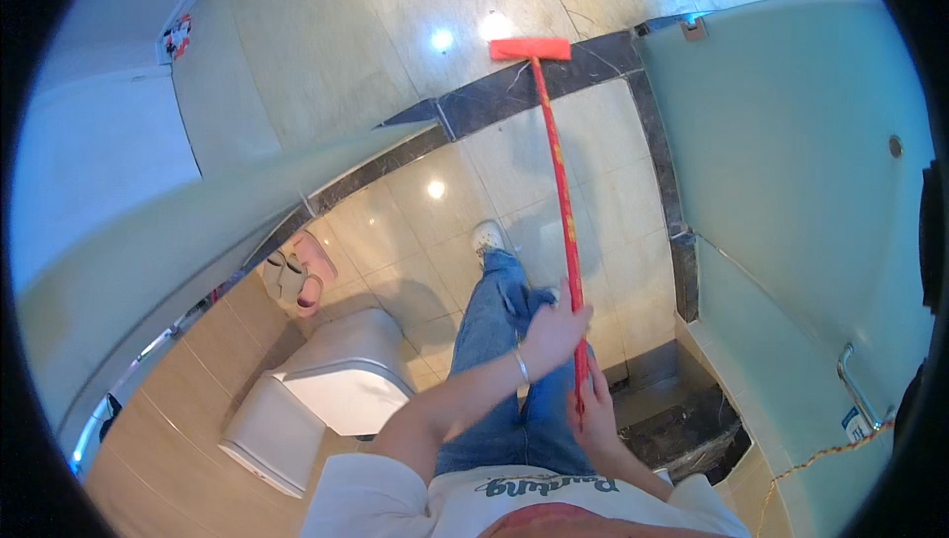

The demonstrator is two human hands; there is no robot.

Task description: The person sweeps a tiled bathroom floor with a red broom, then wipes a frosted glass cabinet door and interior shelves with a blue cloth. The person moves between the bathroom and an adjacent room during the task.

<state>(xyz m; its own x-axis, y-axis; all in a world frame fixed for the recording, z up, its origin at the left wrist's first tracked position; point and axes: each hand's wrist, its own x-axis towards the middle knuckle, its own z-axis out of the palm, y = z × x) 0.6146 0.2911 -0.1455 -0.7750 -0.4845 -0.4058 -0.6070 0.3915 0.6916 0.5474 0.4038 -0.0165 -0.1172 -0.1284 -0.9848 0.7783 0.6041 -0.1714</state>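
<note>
A long red handle [563, 204] with yellow marks runs away from my body and ends in a flat, light-red crosswise head [530, 49]. It is a mop or floor squeegee; I cannot tell which. The head overlaps the far edge of the dark stone threshold [489, 102] and the tiles beyond. My left hand [556, 334], with a bracelet at its wrist, grips the handle partway up. Closer to my body, my right hand [594, 412] is wrapped around the handle's near end. Both hands are in front of my jeans [482, 323].
On the left stand a white toilet [345, 390] and several slippers [300, 271] on the tiles. A frosted glass door [193, 234] borders that side. Frosted glass panels [786, 138] rise on the right, above a dark recessed floor basin [675, 419]. My shoe [488, 236] is on the tiles.
</note>
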